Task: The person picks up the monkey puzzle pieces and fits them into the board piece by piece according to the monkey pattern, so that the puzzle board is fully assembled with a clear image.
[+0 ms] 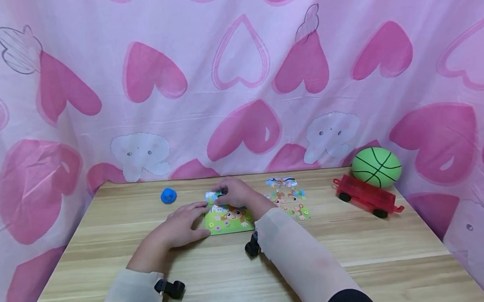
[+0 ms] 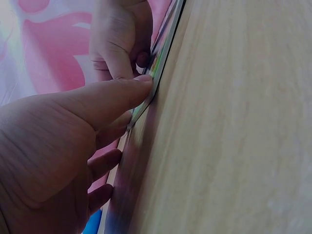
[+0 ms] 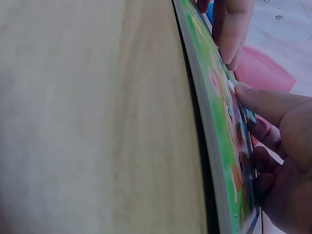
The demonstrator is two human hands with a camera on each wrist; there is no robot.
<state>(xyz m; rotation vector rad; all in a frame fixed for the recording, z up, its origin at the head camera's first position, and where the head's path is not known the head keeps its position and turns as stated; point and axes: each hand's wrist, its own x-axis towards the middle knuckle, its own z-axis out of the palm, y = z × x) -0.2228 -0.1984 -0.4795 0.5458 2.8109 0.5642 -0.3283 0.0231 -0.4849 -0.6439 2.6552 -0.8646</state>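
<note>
A puzzle board (image 1: pixel 226 225) with a green lower part and a monkey picture lies on the table. My left hand (image 1: pixel 182 226) rests at its left edge, the thumb by the near corner and the fairly straight fingers farther back. Over the board's upper part, my right hand (image 1: pixel 237 195) pinches a small puzzle piece (image 3: pixel 250 115) between thumb and index finger; the fingers hide most of that piece. In the right wrist view the piece is at the board's surface; whether it is seated, I cannot tell. Loose puzzle pieces (image 1: pixel 300 211) lie right of the board.
A small blue toy (image 1: pixel 168 196) stands at the back left of the wooden table (image 1: pixel 217 283). To the right are a red toy wagon (image 1: pixel 367 197) with black wheels and a green ball (image 1: pixel 376 167) behind it. A pink heart-patterned curtain (image 1: pixel 236 67) hangs behind the table.
</note>
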